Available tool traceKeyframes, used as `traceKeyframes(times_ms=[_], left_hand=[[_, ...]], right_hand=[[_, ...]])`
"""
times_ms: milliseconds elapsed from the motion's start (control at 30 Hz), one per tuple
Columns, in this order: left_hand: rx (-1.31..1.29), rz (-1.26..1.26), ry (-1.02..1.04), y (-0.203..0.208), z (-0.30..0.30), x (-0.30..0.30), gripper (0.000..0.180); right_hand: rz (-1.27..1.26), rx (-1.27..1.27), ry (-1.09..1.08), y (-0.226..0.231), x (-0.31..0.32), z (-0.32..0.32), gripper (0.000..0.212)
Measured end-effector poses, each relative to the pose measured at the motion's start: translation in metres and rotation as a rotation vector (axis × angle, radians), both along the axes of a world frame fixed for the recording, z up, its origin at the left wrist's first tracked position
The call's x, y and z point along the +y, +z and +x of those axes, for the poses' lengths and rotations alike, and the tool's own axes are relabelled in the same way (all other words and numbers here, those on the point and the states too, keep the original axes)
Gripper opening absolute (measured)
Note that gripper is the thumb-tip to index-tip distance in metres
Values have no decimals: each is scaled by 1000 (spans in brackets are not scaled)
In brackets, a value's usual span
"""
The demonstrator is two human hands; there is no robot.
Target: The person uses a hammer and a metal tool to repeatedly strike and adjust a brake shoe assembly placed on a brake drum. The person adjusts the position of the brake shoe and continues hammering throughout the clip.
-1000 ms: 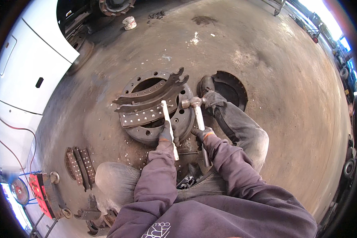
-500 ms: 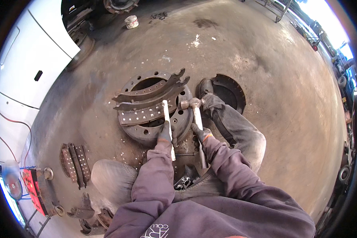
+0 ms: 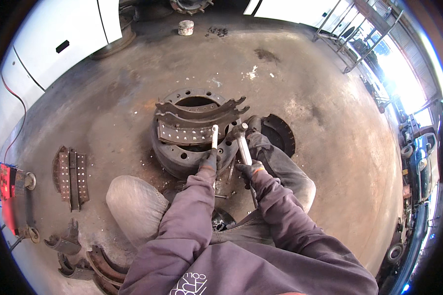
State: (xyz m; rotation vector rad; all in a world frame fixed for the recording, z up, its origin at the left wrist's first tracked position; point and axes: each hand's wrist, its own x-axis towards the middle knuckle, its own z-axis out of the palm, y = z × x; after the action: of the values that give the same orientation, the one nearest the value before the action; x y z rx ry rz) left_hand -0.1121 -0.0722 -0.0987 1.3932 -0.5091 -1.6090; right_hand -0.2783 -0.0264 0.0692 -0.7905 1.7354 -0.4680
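A brake shoe (image 3: 184, 135) with rows of pale rivets lies across the top of a round brake drum (image 3: 165, 158) on the floor. My gloved left hand (image 3: 210, 162) is closed round a silver metal bar (image 3: 215, 137), its rounded upper end beside the right part of the shoe's riveted face. Whether the bar touches the shoe, I cannot tell. In my gloved right hand (image 3: 251, 170) is a hammer (image 3: 243, 147), gripped by its pale handle. The hammer's dark head sits just right of the bar's upper end, apart from it.
Another brake shoe (image 3: 280, 135) rests beside my right boot. Riveted shoes (image 3: 71, 179) and curved metal parts (image 3: 98, 263) lie at left, near a red box (image 3: 7, 196). A white tub (image 3: 185, 28) stands far off. A metal rack (image 3: 362, 29) is at far right.
The view has tilted up, so more of the far side shows. The hammer's head has come closer to the bar's upper end. Both hands keep their grips.
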Motion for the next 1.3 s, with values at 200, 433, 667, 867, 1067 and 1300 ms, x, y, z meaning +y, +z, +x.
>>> traceKeyframes(times_ms=[200,433,667,867,1067,1300], left_hand=[[-95,-52,15,17,-5,5,48],[-104,257,-159,72,17,11,52],[-116,238,-179,56,0,0,54],[-140,255,-209,53,5,4,56],[-131,345,-257,50,18,36,58],[-641,208,-250,47,18,61,71]], right_hand=[[-134,301,110,67,-17,2,55],[-507,336,357,88,-33,19,56],[-280,724,633,43,-62,11,53],[-249,745,709,35,-68,18,50],[-276,748,682,69,-62,33,47],[-221,546,551,45,-65,22,53]])
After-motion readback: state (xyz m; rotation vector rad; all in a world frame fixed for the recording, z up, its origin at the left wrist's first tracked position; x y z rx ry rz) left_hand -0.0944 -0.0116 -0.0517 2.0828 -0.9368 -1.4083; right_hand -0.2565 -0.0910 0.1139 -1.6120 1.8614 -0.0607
